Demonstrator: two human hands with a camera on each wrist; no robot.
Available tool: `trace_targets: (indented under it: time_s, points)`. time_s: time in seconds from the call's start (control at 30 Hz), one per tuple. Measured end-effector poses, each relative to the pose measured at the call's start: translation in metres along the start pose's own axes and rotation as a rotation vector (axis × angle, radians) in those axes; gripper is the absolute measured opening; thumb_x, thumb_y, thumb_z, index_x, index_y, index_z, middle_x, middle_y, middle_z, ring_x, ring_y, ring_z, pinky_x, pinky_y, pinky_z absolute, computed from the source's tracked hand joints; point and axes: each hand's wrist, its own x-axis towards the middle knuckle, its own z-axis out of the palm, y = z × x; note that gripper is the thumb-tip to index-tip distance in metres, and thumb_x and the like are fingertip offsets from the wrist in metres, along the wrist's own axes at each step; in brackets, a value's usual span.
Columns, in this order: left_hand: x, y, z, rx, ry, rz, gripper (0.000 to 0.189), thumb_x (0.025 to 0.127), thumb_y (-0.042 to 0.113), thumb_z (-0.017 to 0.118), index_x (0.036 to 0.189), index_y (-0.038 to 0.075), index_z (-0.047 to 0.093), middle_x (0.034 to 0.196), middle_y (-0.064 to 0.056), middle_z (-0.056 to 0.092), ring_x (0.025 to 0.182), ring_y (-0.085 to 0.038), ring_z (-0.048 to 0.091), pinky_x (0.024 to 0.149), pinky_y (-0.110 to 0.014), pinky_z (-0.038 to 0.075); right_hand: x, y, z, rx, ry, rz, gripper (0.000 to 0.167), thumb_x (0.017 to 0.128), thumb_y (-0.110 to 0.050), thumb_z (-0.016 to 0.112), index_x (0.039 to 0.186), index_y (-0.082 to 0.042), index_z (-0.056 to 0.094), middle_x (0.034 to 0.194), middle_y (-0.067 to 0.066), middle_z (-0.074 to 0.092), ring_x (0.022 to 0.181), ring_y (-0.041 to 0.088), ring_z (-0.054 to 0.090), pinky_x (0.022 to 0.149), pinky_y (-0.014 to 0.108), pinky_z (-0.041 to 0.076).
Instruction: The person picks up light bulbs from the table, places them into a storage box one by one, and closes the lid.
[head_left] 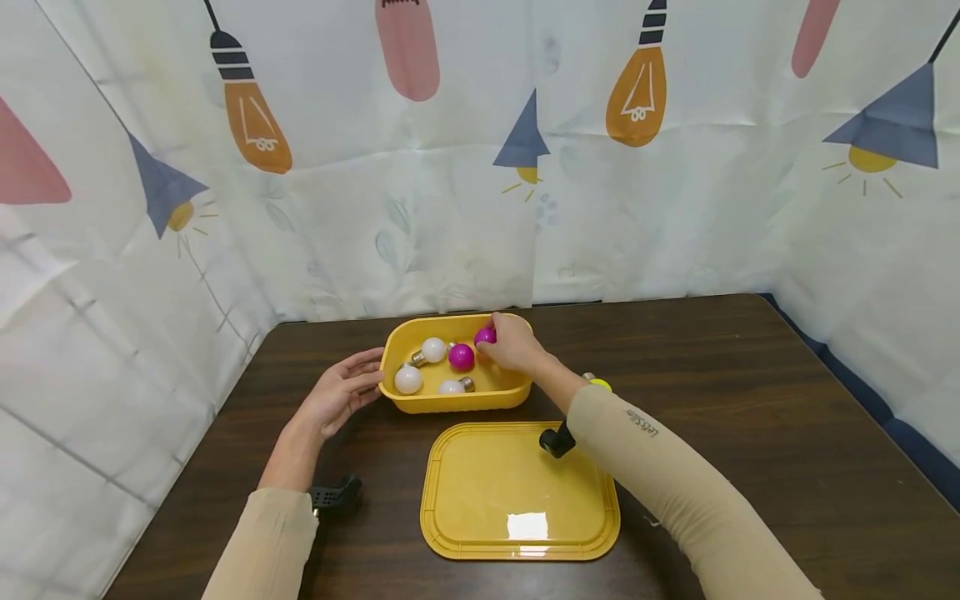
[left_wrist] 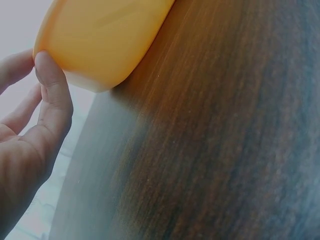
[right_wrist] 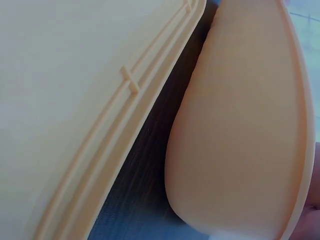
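A yellow plastic bin (head_left: pixel 453 403) stands toward the back of the table. Inside lie white light bulbs (head_left: pixel 408 379) with metal screw bases and a magenta light bulb (head_left: pixel 461 357). At the bin's right end, my right hand (head_left: pixel 513 343) reaches over the rim and pinches another magenta light bulb (head_left: pixel 485 336), partly covered by the fingers. My left hand (head_left: pixel 347 390) is at the bin's left end, fingers extended, tips touching the rim; the left wrist view shows these fingertips (left_wrist: pixel 47 67) against the bin (left_wrist: pixel 105 45). In the right wrist view the bin's wall (right_wrist: pixel 240 115) hides most of the hand.
A flat yellow lid or tray (head_left: pixel 517 492) lies in front of the bin, partly under my right forearm. Behind that sleeve, a yellow object (head_left: pixel 601 384) with a metal end shows, mostly hidden. The dark wooden table (head_left: pixel 720 400) meets a printed curtain at the back.
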Motion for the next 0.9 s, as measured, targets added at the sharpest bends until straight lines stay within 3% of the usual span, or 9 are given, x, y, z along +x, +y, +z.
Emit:
trace_targets:
  time_s: [0.33, 0.63, 0.9]
  points:
    - [0.0, 0.0002, 0.0001, -0.007, -0.002, 0.006, 0.062, 0.104, 0.009, 0.063, 0.157, 0.001, 0.034, 0.125, -0.008, 0.06, 0.103, -0.014, 0.067, 0.092, -0.03, 0.056, 0.0016, 0.0001, 0.0057, -0.025, -0.052, -0.03, 0.028, 0.094, -0.021, 0.078, 0.111, -0.002, 0.065, 0.099, 0.008, 0.066, 0.091, 0.022, 0.059, 0.082, 0.03, 0.054]
    - [-0.0007, 0.0008, 0.0018, -0.012, 0.002, 0.002, 0.06, 0.104, 0.009, 0.063, 0.157, 0.002, 0.036, 0.125, -0.008, 0.06, 0.103, -0.015, 0.068, 0.09, -0.029, 0.057, 0.001, 0.0003, 0.0082, -0.059, -0.079, -0.023, 0.035, 0.095, -0.021, 0.077, 0.121, -0.001, 0.064, 0.11, 0.01, 0.067, 0.098, 0.023, 0.059, 0.09, 0.033, 0.054]
    - [-0.0004, 0.0002, 0.0012, -0.011, 0.005, -0.002, 0.061, 0.104, 0.009, 0.063, 0.157, 0.001, 0.035, 0.123, -0.007, 0.061, 0.102, -0.014, 0.067, 0.092, -0.03, 0.056, 0.0, 0.0018, 0.0053, -0.025, -0.063, -0.046, 0.039, 0.094, -0.022, 0.078, 0.124, 0.0, 0.063, 0.114, 0.012, 0.067, 0.101, 0.024, 0.06, 0.092, 0.035, 0.053]
